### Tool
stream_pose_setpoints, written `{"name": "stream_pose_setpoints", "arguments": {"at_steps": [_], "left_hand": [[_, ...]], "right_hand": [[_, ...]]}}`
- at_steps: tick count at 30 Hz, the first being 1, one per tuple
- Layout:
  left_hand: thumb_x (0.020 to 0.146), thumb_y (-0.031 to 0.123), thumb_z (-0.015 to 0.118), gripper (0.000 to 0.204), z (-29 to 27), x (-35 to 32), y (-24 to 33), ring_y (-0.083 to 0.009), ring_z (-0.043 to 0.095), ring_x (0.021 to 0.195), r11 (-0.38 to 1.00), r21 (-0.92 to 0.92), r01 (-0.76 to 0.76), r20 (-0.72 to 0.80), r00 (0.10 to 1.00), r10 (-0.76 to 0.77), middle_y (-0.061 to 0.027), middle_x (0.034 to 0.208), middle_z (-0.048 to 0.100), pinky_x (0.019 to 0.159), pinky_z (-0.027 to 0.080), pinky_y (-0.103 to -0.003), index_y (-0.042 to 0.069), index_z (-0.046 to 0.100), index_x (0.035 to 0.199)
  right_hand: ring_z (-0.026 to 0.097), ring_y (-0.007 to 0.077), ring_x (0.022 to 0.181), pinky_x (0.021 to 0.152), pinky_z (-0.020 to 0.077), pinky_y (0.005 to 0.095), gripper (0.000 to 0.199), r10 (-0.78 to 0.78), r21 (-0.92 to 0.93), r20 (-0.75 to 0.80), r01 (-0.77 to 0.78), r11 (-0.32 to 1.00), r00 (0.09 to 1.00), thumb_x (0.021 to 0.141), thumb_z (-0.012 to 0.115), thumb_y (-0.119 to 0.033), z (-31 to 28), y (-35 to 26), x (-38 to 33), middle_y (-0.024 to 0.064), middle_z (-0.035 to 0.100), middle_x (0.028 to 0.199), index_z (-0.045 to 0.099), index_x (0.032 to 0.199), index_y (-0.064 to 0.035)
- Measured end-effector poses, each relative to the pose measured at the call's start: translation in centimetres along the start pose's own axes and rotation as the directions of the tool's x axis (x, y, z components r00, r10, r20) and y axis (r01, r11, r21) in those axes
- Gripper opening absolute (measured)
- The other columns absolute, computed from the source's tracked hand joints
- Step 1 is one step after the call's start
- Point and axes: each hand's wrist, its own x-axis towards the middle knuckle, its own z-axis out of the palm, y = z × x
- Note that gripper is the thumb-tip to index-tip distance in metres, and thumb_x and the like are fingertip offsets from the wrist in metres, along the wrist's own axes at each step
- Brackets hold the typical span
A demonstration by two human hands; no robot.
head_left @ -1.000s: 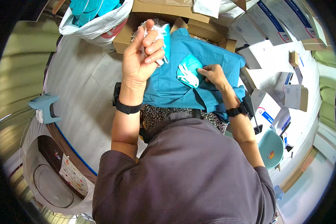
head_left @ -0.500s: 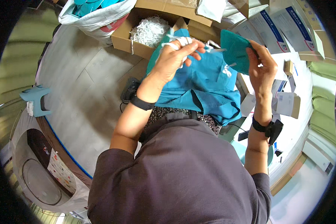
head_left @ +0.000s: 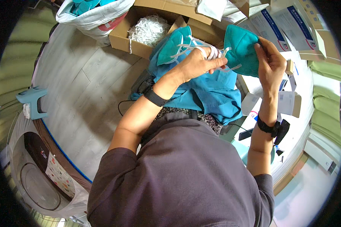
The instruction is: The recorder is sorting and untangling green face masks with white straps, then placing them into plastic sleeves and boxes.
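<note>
Head view shows the right hand (head_left: 271,60) now raised level with the left and pinching a teal cup-shaped mask (head_left: 241,49) by its edge; a second ago that hand lay low on the blue cloth (head_left: 212,94), and half a second ago it was already lifting the mask. The left hand (head_left: 199,62) has come across from the left toward the middle and is closed around a bunch of white elastic straps (head_left: 201,47), some trailing toward the mask, so the two hands now work together on one mask and its straps. A second teal mask (head_left: 172,45) lies on the cloth just behind the left hand, making two masks in plain view. One open cardboard box (head_left: 140,36) holds a heap of white straps, too tangled to count. One white sack (head_left: 91,17) sits at upper left with more teal pieces inside, number unclear. One small teal stool (head_left: 33,100) stands on the floor, and each wrist carries one dark band.
</note>
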Motion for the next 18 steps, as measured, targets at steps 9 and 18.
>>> {"name": "stream_pose_setpoints", "arguments": {"at_steps": [9,18], "left_hand": [[0.101,0.033,0.055,0.036,0.3,-1.3,-0.1,-0.0032,0.039,0.052,0.994,0.028,0.104,0.294,0.950,-0.108,0.0030,0.058,0.051,0.048,0.029,-0.022,0.002,0.071,0.093],[0.100,0.031,0.057,0.036,-1.8,-4.2,0.0,-0.0042,0.043,0.052,0.961,0.010,0.275,0.436,0.864,-0.252,-0.0044,0.073,0.064,0.045,0.030,-0.019,0.000,0.068,0.084]], "right_hand": [[0.061,0.0074,0.081,0.076,0.0490,0.0224,0.023,0.138,0.061,0.014,-0.138,0.988,0.990,0.091,0.068,-0.012,-0.5,2.4,0.6,0.0037,0.071,0.087,0.071,0.108,0.0020],[0.064,0.0098,0.083,0.077,0.0496,0.0218,0.022,0.191,0.023,-0.111,-0.189,0.982,0.975,0.090,0.070,-0.010,-4.7,9.2,1.0,0.0070,0.072,0.092,0.071,0.107,0.0042]]}}
